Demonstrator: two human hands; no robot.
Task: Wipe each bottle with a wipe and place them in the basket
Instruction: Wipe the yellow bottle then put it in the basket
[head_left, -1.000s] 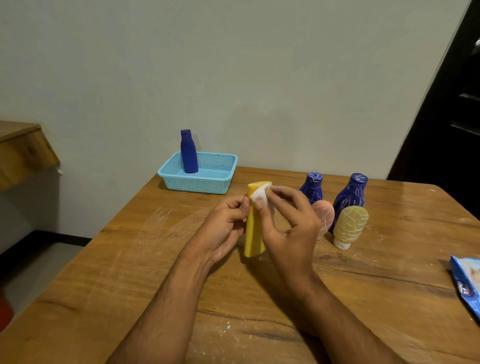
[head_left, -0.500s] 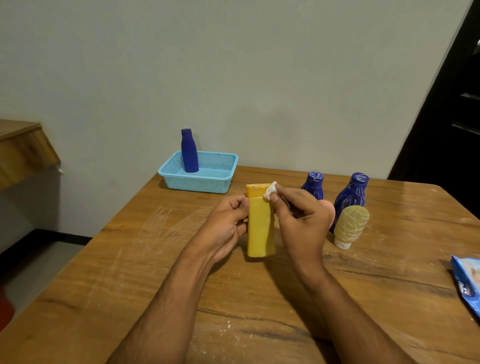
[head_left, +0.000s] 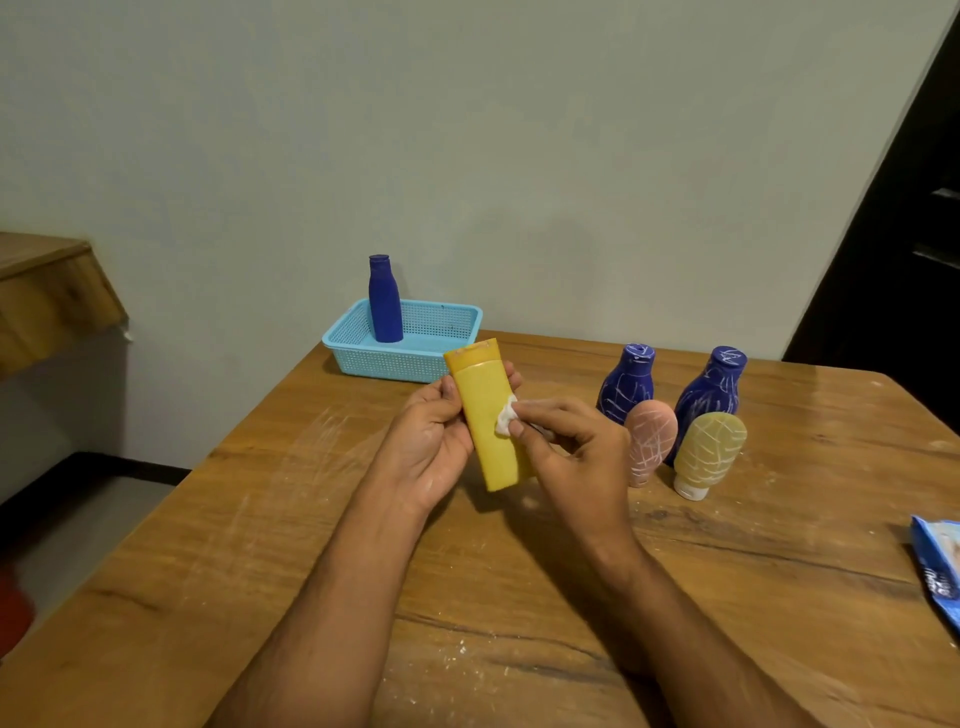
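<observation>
Hands meet over a wooden table as a person cleans a yellow bottle with a small white wipe. The left hand grips the bottle from behind, thumb on its left edge and fingertips showing past its right edge just below the cap, so the bottle stands cap-up, tilted slightly left and lifted clear of the tabletop. The right hand pinches the crumpled wipe between thumb and fingertips and presses it against the bottle's right side, about halfway down, below the left hand's fingertips.

At the far edge of the table sits a light blue basket, with one dark blue bottle standing upright inside it at its left end. To the right of the hands stand four more bottles, all streaked with white marks: two dark blue ones at the back, and a pink bottle and a pale yellow bottle in front, both resting on their caps. A blue packet lies at the table's right edge, partly out of view
</observation>
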